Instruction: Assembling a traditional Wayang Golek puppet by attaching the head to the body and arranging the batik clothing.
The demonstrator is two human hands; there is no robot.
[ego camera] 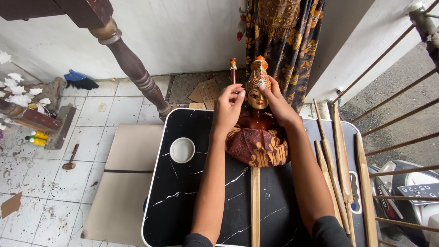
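Observation:
A wooden rod puppet [257, 98] with a gold painted face, an orange-tipped crown and a brown patterned cloth skirt [257, 146] lies on a black marble-look table [178, 196]. Its bamboo rod [255, 206] runs toward me along the tabletop. My left hand [228, 107] rests on the left side of the puppet's head, fingers by the crown. My right hand [275, 105] cups the head's right side, fingertips touching the crown. A thin red-tipped stick [233, 68] stands upright just behind my left hand.
A small white dish [182, 150] sits on the table's left part. Several bamboo sticks [340, 155] lie along the right edge. A beige board [123, 178] lies on the tiled floor at left. A turned wooden leg [135, 68] and patterned curtain [283, 41] stand behind. Metal bars [398, 119] fence the right.

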